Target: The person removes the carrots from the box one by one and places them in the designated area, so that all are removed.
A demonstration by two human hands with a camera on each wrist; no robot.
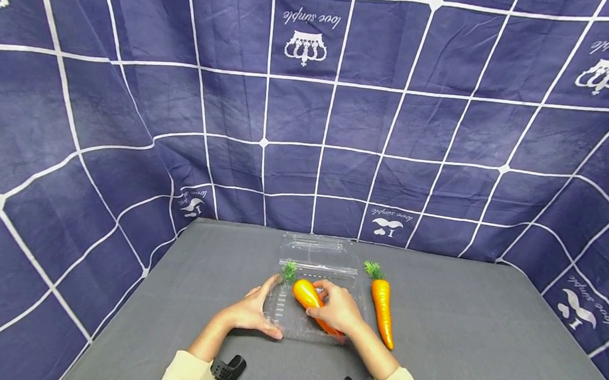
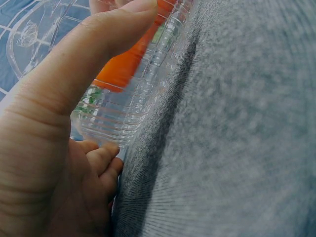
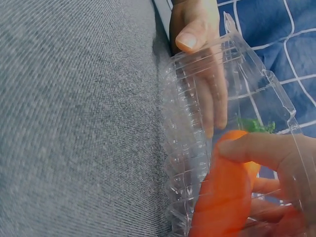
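Note:
A clear plastic container (image 1: 281, 316) stands on the grey table with its hinged lid (image 1: 316, 250) laid back. My right hand (image 1: 339, 307) grips an orange toy carrot (image 1: 306, 293) inside it, thumb on one side and fingers on the other. The carrot lies slanted, its green top toward the far left corner. In the right wrist view, the thumb presses the carrot (image 3: 222, 192). My left hand (image 1: 252, 312) rests against the container's left side, thumb near the front corner and fingers stretched along the wall. The left wrist view shows the carrot (image 2: 118, 74) through ribbed plastic.
Another orange carrot (image 1: 382, 311) with a leafy green top lies on the table, just right of the container. Behind the grey table (image 1: 449, 326) hangs a blue cloth (image 1: 300, 112) with white grid lines, which also borders both sides.

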